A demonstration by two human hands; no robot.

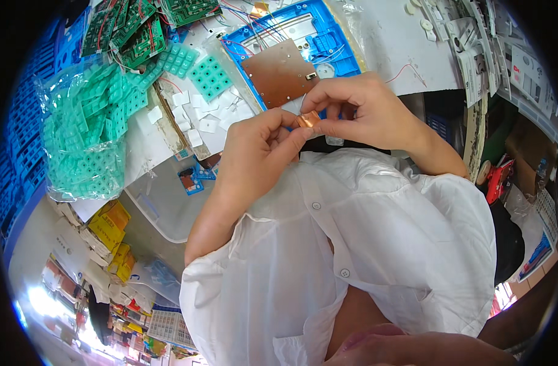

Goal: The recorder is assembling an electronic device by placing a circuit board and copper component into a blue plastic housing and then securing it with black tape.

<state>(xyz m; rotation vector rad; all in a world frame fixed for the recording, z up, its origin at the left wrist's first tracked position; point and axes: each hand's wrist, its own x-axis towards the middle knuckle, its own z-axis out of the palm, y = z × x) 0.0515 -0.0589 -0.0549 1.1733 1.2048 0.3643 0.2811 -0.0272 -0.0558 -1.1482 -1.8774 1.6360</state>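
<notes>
Between both hands is a small shiny copper-coloured piece (pixel 309 119), perhaps foil or tape; its exact kind does not show. My left hand (pixel 260 143) pinches its left end with thumb and forefinger. The fingers of my right hand (pixel 358 110) close on its right side. Just beyond the hands, a brown circuit board (pixel 279 73) with a small switch lies over a blue plastic casing (pixel 346 46). Thin coloured wires run across the casing's upper part.
Left of the casing lie green rubber keypads (pixel 210 78), white square pieces (pixel 209 125) and a bag of keypads (pixel 87 134). Green circuit boards (pixel 142 43) are heaped at the far left. White plastic panels (pixel 474 61) stack at the right. Below the table edge sits a clear bin (pixel 160 210).
</notes>
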